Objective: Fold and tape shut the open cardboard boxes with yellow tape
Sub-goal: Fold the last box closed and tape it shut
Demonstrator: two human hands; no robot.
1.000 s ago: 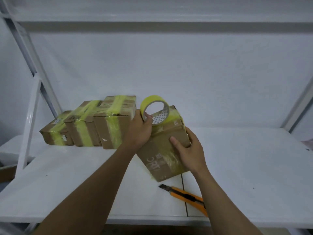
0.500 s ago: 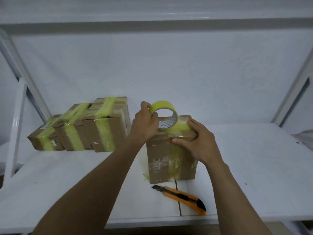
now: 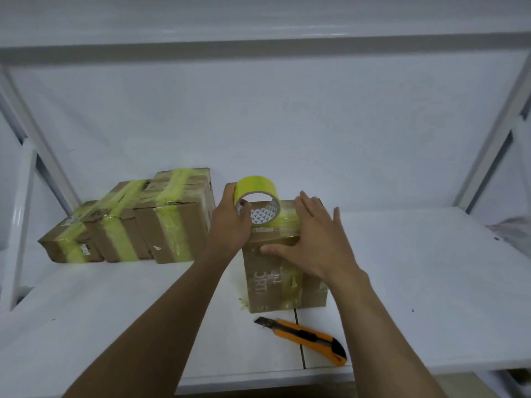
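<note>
Right now the left hand grips the yellow tape roll, fingers curled over the outer rim, thumb tip showing inside the core. The roll stands on edge on top of the cardboard box, at the left end of the top face. A stretch of yellow tape lies across the box top from the roll toward the right. The right hand lies flat on that top, fingers straight and slightly spread, pointing away from the person; the thumb presses on the upper front face, just under the top edge. It pinches nothing.

The box stands upright on the white counter, about mid-width and near the front. Flaps look folded down. Its front face has pale printed lettering and a smeared patch of yellow tape running down to the bottom edge. A small scrap of yellow tape sits on the counter at the box's lower left corner.

Three taped boxes sit in a row to the left, touching each other, each wrapped with yellow bands; the nearest one is just beside the left hand. An orange utility knife lies on the counter just in front of the box, blade end pointing left, across a seam in the counter. Both forearms are bare. A white upper shelf runs overhead
</note>
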